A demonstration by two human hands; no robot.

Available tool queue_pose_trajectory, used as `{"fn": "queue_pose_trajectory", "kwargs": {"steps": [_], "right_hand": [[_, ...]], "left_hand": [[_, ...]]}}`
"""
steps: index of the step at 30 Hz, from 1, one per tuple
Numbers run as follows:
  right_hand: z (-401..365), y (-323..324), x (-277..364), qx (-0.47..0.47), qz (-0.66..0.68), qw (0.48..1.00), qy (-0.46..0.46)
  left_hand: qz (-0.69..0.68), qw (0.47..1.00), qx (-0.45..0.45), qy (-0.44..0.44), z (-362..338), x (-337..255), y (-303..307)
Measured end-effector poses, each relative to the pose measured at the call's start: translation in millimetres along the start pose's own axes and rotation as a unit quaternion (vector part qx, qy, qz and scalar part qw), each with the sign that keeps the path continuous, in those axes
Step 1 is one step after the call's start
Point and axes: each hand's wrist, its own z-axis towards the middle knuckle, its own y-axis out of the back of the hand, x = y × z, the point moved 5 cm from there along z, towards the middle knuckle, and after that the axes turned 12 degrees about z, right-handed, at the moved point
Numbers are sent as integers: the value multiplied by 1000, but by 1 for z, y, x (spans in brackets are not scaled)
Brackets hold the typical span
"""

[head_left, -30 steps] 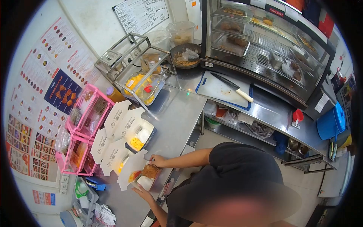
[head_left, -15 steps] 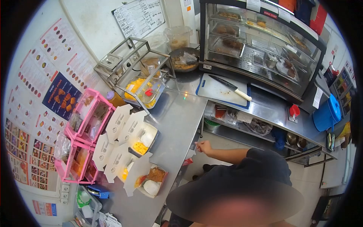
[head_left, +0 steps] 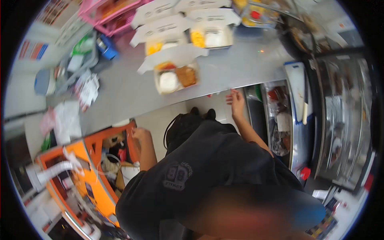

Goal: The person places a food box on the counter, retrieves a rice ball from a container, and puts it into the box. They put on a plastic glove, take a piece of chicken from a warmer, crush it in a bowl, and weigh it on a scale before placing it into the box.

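Note:
Low on the left, beside the orange cabinet, hangs my left hand (head_left: 141,134); motion smears its fingers. My right hand (head_left: 235,98) is just off the front edge of the steel counter (head_left: 120,84), fingers loosely apart, holding nothing. Nearest to it on the counter is an open box (head_left: 176,78) with white rice and a brown fried piece. Behind stand another open box (head_left: 166,42) and a third (head_left: 211,36), with rice and yellow pieces.
Pink baskets (head_left: 113,16) stand at the back. A blue tape dispenser (head_left: 106,47) and crumpled paper (head_left: 87,89) lie left. An orange cabinet (head_left: 89,186) is at lower left. To the right are a cutting board (head_left: 295,90) with a knife (head_left: 305,100) and a glass display case (head_left: 342,120).
The view has turned and tilted down, so the boxes appear higher and the display case farther right. My left hand and the orange cabinet have come into view; my right hand's fingers are looser.

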Motion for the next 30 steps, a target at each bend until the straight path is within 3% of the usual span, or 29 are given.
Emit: {"fn": "queue_pose_trajectory", "kwargs": {"steps": [2, 4, 5, 6, 8, 10, 13, 16, 18, 19, 20, 21, 22, 24, 25, 26, 28, 30], "right_hand": [[13, -39, 19, 97, -49, 994, -5], [23, -83, 30, 182, -59, 982, -4], [29, -103, 30, 189, -72, 979, -7], [36, -122, 30, 196, -84, 977, -8], [40, -149, 28, 222, -139, 965, -4], [42, -175, 26, 257, -221, 941, 5], [32, -207, 9, 276, -223, 935, 15], [19, -254, -26, 286, -229, 930, 27], [-2, -297, -20, 313, -195, 919, 139], [-1, -318, -40, 336, -143, 928, 69], [-10, -339, -34, 392, -91, 913, 66], [-7, -353, -57, 377, -57, 924, 44], [-11, -362, -57, 409, 0, 911, -49], [-7, -368, -75, 411, 77, 903, -96], [-6, -360, -62, 402, 7, 916, -1], [-6, -347, -38, 381, -41, 924, 7], [-4, -310, 5, 360, 82, 926, -79], [24, -238, 50, 245, 97, 965, 8]], "left_hand": [[143, 947, -177, -225, -68, -105, -32], [48, 982, 25, -179, -104, -162, -63], [48, 972, 130, -188, -110, -170, -83], [46, 951, 234, -195, -119, -177, -102], [55, 885, 457, -70, -178, -218, -139], [140, 829, 541, 20, -199, -211, -153], [129, 830, 543, 2, -209, -228, -143], [71, 878, 473, 2, -162, -204, -131], [28, 904, 427, -28, -111, -169, -126], [-29, 917, 398, -19, -106, -184, -126], [161, 870, 342, -317, -71, -163, -123], [188, 861, 312, -354, -52, -164, -126], [190, 862, 294, -367, -38, -174, -127], [112, 922, 270, -254, -17, -189, -134], [69, 950, 237, -190, -16, -198, -137], [44, 966, 193, -168, -15, -210, -138], [-5, 985, 92, -148, -29, -236, -138], [-38, 984, 5, -172, -55, -258, -136]]}}
